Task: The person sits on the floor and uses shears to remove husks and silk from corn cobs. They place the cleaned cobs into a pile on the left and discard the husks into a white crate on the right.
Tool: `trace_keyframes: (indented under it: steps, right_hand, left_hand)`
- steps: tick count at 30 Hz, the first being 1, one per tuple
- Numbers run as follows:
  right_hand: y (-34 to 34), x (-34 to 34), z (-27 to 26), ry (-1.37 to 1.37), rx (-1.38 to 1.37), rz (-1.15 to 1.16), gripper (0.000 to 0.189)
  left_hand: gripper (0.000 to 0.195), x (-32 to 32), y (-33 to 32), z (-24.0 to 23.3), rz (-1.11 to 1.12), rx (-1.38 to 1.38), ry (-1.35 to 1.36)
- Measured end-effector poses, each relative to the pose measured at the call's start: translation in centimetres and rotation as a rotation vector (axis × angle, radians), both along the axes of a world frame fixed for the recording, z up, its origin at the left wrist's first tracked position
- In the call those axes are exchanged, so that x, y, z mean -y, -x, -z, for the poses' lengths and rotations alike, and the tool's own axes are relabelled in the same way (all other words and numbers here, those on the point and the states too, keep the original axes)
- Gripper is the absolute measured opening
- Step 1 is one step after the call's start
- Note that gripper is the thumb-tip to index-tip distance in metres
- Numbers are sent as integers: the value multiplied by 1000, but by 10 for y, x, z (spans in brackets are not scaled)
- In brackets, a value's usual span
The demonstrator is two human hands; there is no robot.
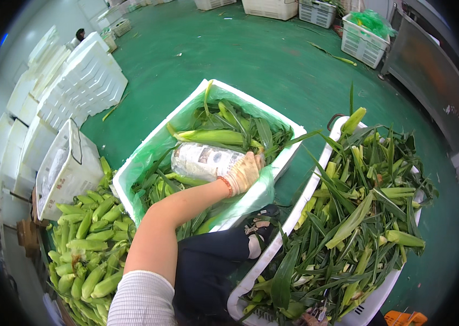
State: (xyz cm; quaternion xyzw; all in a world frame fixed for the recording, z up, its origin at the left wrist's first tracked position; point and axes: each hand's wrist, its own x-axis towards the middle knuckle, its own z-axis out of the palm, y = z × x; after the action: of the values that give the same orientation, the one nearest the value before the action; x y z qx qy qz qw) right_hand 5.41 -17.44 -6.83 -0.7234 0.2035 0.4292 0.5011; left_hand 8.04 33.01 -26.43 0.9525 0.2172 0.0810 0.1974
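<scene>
My left hand (pixel 245 171), in a stained whitish glove, grips the right end of a newspaper-wrapped bundle (pixel 207 159) in clear plastic. The bundle lies on corn ears and leaves inside a white foam box (pixel 131 157). A green plastic liner (pixel 260 191) covers the box's walls and hangs over its near right rim. An unhusked ear of corn (pixel 213 137) lies just behind the bundle. At the bottom edge, my right hand (pixel 313 319) is mostly cut off and holds a small metal tool (pixel 322 313), its kind unclear, over the husk-filled tub.
A white plastic tub (pixel 270 254) heaped with corn leaves and husks (pixel 347 220) stands to the right. Many corn ears (pixel 91 240) are piled at left, beside a white crate (pixel 62 171) and stacked foam boxes (pixel 85 77). A metal panel (pixel 433 73) stands far right.
</scene>
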Motion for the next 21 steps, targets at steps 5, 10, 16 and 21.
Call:
trace_keyframes:
  steps: [5,10,16,21]
  right_hand:
    - [-7,-12,-7,6,36,-75,37]
    - [-16,-41,-13,6,65,-243,38]
    - [-13,-76,-32,22,153,-435,40]
    - [-3,-95,-46,28,223,-520,41]
  left_hand:
    - [26,-2,57,-147,194,-148,-808]
    - [29,-45,164,-203,-121,-26,-613]
    - [22,-79,166,-234,-261,-90,-454]
    - [21,-73,205,-248,-304,49,-552]
